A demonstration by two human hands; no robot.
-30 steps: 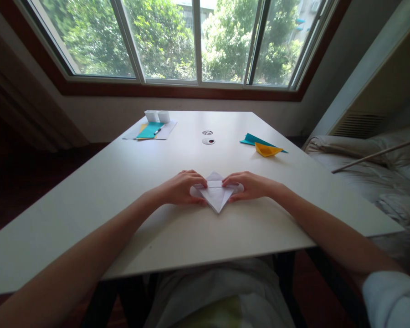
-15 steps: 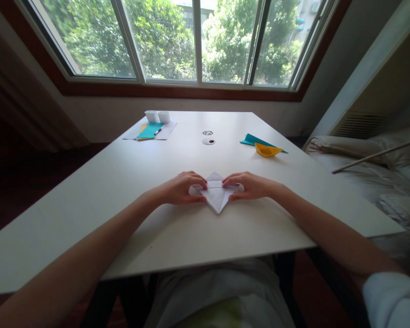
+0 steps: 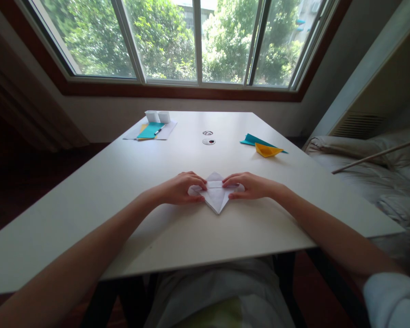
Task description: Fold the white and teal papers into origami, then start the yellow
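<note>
A folded white paper (image 3: 216,193) lies on the white table (image 3: 130,182) in front of me, with one point toward me and one away. My left hand (image 3: 179,188) pinches its left corner between thumb and fingers. My right hand (image 3: 249,186) pinches its right corner the same way. Both hands rest on the tabletop, and their fingertips nearly meet over the paper's upper fold.
A yellow folded paper (image 3: 267,149) lies on a teal sheet (image 3: 251,139) at the right. Far left are teal and yellow sheets (image 3: 149,130) with a pen and two small white boxes (image 3: 157,116). Two round holes (image 3: 208,141) mark the table's middle. A bed (image 3: 369,168) stands at the right.
</note>
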